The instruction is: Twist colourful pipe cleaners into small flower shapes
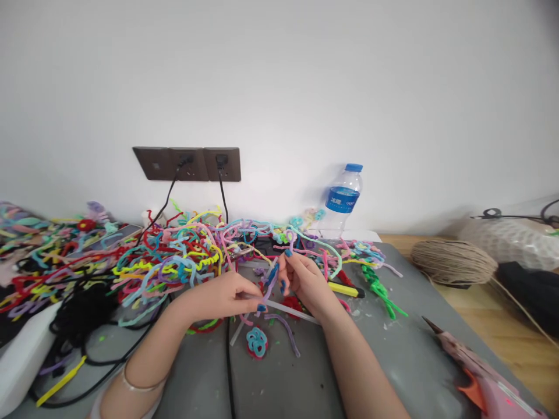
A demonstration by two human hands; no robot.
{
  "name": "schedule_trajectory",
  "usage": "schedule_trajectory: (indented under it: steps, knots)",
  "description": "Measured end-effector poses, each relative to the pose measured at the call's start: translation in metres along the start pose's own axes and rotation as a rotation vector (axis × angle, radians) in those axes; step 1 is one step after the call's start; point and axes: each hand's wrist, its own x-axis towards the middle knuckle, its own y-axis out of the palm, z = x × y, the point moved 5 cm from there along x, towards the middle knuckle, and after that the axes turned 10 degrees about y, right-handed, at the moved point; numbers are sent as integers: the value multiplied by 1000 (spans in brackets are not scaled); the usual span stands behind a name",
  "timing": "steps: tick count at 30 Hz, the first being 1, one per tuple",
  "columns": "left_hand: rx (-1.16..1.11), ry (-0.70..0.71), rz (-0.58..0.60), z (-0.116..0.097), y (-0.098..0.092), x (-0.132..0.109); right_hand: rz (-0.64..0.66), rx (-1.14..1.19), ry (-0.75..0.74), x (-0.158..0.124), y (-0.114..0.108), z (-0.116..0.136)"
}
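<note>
Between my two hands is a lilac pipe cleaner (271, 284), bent, with a small loop standing up above the right fingers. My left hand (231, 295) is closed in a pinch on its lower end. My right hand (301, 279) pinches the upper part just below the loop. Below them on the grey mat lies a blue and red pipe cleaner flower (257, 342). To its right is a loose purple pipe cleaner piece (288, 334). A translucent glue stick (292, 311) lies behind the hands, partly covered.
A tangled heap of coloured pipe cleaners (174, 256) spreads along the wall. A water bottle (344, 201) leans there. At right are a pink glue gun (484, 372), a twine ball (454, 262), a yellow-black cutter (345, 289) and green pipe cleaners (379, 290). Black cable (229, 372) crosses the mat.
</note>
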Motion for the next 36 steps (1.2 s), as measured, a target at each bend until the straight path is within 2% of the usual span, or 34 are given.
schedule_trajectory:
  steps: [6,11,14,17,20,24,27,29,33,36]
  knots:
    - [-224,15,44,2,5,-2,37,85,36,-3,-2,3]
    - [-214,71,13,-6,-1,-6,6,198,13,-2,-6,8]
    - [-178,49,126,-7,3,-6,2,271,9,-3,-7,8]
    - [-252,18,250,-7,11,-3,39,244,51,-4,-2,3]
    - [-359,-3,291,-9,16,0,104,149,123,-5,9,-6]
    - [-389,31,244,-8,16,2,103,96,117,-2,16,-12]
    - [-277,145,205,-10,13,3,25,120,55,0,12,-10]
    - [-239,172,184,-11,13,4,-19,109,36,0,9,-9]
    - [-296,128,178,-13,18,4,-41,93,36,0,7,-9]
    - [-386,51,106,-11,19,4,-18,95,40,0,8,-8]
